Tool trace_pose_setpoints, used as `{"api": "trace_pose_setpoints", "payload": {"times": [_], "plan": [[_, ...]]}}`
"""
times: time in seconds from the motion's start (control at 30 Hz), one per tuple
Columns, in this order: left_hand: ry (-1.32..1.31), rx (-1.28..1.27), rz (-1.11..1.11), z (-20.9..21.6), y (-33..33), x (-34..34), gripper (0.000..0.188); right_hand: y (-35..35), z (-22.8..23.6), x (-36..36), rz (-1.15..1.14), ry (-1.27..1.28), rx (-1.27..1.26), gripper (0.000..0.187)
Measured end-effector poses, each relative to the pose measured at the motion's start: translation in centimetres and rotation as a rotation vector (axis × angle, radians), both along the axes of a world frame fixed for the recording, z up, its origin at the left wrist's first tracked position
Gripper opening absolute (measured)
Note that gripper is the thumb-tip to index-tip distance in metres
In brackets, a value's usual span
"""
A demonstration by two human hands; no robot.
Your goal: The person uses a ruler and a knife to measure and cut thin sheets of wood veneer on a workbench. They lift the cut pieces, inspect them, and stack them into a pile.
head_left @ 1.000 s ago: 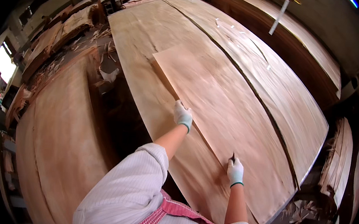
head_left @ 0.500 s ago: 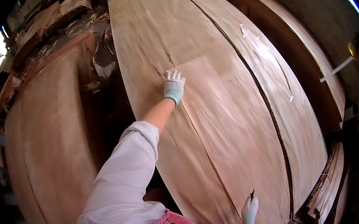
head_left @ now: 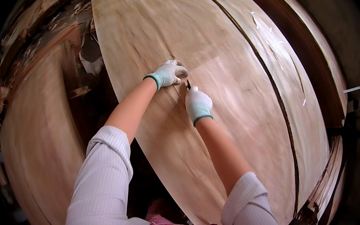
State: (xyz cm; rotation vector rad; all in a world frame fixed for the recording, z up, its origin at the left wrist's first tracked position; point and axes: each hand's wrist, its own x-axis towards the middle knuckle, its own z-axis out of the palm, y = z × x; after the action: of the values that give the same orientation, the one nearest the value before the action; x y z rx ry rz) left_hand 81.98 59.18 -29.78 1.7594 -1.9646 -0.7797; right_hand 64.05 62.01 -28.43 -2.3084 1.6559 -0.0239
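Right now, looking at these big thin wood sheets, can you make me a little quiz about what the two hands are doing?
1. True or false: both hands wear light gloves with green cuffs.
2. Which hand holds the small dark tool? A) left hand B) right hand C) neither
3. Fill in: the left hand rests flat on the ____ of the smaller top sheet.

Key:
1. True. The left hand and the right hand are both gloved.
2. B. The small dark tool sticks out of the right hand, its tip at the smaller top sheet.
3. Corner. That sheet lies on the large veneer sheet.
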Motion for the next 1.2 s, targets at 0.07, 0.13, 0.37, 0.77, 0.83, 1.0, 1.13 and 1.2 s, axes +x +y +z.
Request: {"api": "trace_pose_setpoints", "payload": {"times": [0.07, 0.13, 0.37, 0.77, 0.83, 1.0, 1.13, 1.2], "plan": [[0.032, 0.008, -0.024, -0.4, -0.3, -0.1, 0.045, -1.6, -0.8, 1.8, -0.005, -0.043, -0.049, 0.027], [0.064, -0.008, -0.041, -0.7, -0.8, 0.0, 0.047, -2.2, -0.6, 2.8, -0.012, -0.035, -0.039, 0.024], [-0.002, -0.198, -0.053, -2.4, 0.7, 2.9, 0.038, 11.8, -0.3, -14.3, -0.013, 0.095, 0.100, 0.016], [-0.532, -0.433, -0.341, -3.8, 14.7, -30.0, 0.050, 30.7, 2.1, -40.5, -0.335, 0.247, 0.205, 0.014], [-0.634, -0.479, -0.230, -4.5, 16.7, -33.5, 0.050, 33.6, 1.5, -43.6, -0.370, 0.226, 0.195, 0.013], [-0.219, -0.453, -0.480, -5.5, 25.2, -47.6, 0.046, 35.1, 0.9, -46.3, -0.397, 0.142, 0.138, 0.012], [-0.268, -0.485, -0.540, -3.5, 27.3, -50.9, 0.046, 42.7, 1.6, -58.5, -0.402, 0.120, 0.161, 0.012], [-0.309, -0.495, -0.518, -3.1, 27.2, -52.1, 0.046, 47.9, 2.4, -67.6, -0.409, 0.184, 0.194, 0.011]]}}
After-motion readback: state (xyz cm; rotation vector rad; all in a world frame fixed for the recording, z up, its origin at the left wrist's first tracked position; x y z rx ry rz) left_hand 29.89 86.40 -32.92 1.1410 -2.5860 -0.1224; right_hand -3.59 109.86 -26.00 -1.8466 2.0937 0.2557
